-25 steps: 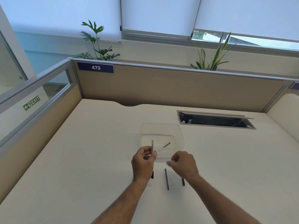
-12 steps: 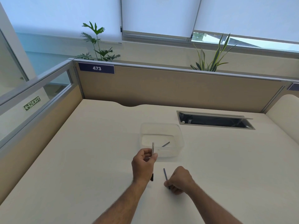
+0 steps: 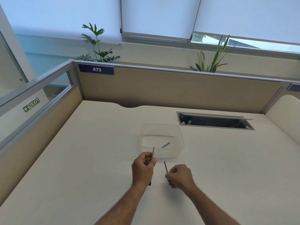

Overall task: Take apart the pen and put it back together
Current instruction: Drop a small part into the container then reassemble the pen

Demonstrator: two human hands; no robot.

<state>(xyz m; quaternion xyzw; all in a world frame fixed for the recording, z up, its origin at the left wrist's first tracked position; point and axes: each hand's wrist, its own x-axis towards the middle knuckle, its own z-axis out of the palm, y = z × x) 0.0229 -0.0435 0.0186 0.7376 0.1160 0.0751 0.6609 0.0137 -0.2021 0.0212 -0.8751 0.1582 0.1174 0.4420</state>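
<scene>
The left hand point(image 3: 143, 166) pinches the pen barrel point(image 3: 153, 153) upright, just in front of a clear tub point(image 3: 178, 138) — while the right hand point(image 3: 180, 176) grips the thin dark refill point(image 3: 165, 166), tilted above the table point(image 3: 81, 159). A small dark part point(image 3: 165, 145) lies inside the tub.

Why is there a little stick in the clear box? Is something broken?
Nothing looks broken. The small dark piece in the clear box may be a pen part. The left hand holds the pen barrel, the right hand the thin refill.
</scene>
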